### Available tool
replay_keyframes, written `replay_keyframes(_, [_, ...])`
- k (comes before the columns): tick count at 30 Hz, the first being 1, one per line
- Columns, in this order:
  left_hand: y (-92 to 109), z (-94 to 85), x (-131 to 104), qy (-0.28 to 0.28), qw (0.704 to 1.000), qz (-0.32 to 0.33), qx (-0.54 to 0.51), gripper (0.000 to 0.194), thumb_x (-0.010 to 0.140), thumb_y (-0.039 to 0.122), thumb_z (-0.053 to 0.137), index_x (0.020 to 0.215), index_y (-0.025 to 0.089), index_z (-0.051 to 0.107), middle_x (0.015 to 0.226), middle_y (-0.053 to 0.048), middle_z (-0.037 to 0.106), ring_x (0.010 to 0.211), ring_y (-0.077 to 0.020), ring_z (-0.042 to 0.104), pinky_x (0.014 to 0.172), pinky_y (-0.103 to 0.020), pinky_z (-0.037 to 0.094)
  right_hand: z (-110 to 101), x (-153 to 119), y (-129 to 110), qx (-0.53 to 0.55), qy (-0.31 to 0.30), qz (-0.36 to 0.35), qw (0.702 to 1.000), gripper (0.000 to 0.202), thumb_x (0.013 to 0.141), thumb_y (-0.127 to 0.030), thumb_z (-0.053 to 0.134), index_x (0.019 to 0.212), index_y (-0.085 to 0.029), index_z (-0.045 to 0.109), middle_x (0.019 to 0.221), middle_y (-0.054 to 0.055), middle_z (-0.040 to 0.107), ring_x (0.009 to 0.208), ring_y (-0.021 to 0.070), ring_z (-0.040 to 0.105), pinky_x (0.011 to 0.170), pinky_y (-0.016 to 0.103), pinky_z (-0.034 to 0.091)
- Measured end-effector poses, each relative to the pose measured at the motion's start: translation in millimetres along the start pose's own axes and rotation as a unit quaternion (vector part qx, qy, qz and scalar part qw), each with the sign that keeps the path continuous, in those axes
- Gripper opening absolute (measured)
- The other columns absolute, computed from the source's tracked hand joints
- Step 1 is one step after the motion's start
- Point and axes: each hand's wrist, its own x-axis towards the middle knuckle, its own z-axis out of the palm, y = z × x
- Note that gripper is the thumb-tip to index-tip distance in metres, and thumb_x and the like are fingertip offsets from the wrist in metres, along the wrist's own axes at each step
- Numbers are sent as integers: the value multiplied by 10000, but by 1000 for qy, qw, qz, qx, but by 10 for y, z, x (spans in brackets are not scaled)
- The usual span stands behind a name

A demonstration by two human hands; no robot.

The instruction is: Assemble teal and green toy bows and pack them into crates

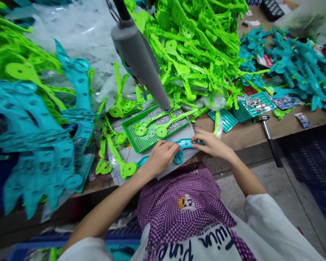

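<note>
Low at the bench's front edge, my left hand (162, 155) is closed over a teal plastic part (186, 144), covering its left portion. At the other end of this part my right hand (212, 144) pinches with thumb and fingertips; any small piece between them is too small to make out. Just beyond the hands sits a green perforated tray (134, 139) with many small silver screws in it. Two lime-green plastic pieces (161, 131) lie across the tray. The tip of a hanging grey power screwdriver (142, 59) is above the tray.
Lime-green parts (184, 47) are heaped behind the tray. Stacked teal parts (35, 145) stand at left, more teal parts (296, 61) at right. A teal tray of metal discs (258, 103) and a hammer (270, 139) overhanging the bench edge are right of my hands.
</note>
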Motion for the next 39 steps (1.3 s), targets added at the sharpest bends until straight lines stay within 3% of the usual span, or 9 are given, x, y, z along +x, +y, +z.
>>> replay_keyframes(4, [26,30,51,21,959,-193,-207,127,925,318,549,872,224,616,793,-26,717,713,-186,662,726,-324,493,403,-242,-44,-90,74,-27,993,230,995,-312,500,1045,-167,671,943,98,670,871,206,616,770,331,452])
replay_keyframes(7, [26,24,122,11,855,-326,-403,165,831,375,645,804,224,586,722,-5,681,630,-176,669,602,-288,499,721,-239,-118,-125,146,-48,980,261,999,-344,489,1068,-169,671,952,109,695,887,213,625,775,342,442])
replay_keyframes(10, [14,43,167,8,755,-400,-519,264,721,380,743,730,209,541,679,5,653,593,-170,677,565,-267,500,894,-161,-184,-155,170,-63,971,298,988,-405,507,1052,-168,675,957,115,708,872,213,627,753,345,425])
replay_keyframes(14, [24,83,166,15,704,-436,-561,319,680,378,772,700,205,504,641,15,634,609,-147,662,627,-262,516,927,-55,-206,-152,141,-41,977,313,1012,-399,455,1000,-187,684,877,91,709,823,195,623,729,337,412])
replay_keyframes(17, [40,103,138,23,719,-426,-548,307,694,401,741,710,212,500,636,15,635,623,-150,646,648,-274,518,870,5,-177,-77,132,-15,988,294,1021,-348,444,956,-180,677,868,80,703,824,179,625,767,321,440])
replay_keyframes(22, [86,137,43,94,858,-331,-382,170,772,339,631,708,204,549,1011,-89,728,871,-206,679,761,-338,525,653,169,-99,112,84,65,988,141,946,-297,595,950,-169,655,915,46,709,802,145,633,755,273,488])
replay_keyframes(24, [125,175,-7,110,889,-295,-334,147,818,315,594,725,205,564,1104,-101,722,944,-217,679,823,-362,525,547,256,-72,165,53,98,980,108,908,-272,640,925,-167,653,886,28,709,768,134,630,719,258,490])
replay_keyframes(34, [250,461,-74,158,925,-282,-200,62,878,286,634,876,224,637,864,-30,731,823,-191,685,793,-334,543,389,482,15,232,-19,155,960,130,832,-218,688,775,-176,579,638,-35,623,578,109,600,559,231,474])
replay_keyframes(39, [309,517,-159,188,954,-197,-126,179,952,307,565,970,224,723,970,-68,773,902,-214,705,841,-380,542,406,482,61,273,-36,180,945,163,843,-252,679,740,-178,577,588,-36,607,528,114,598,533,239,495])
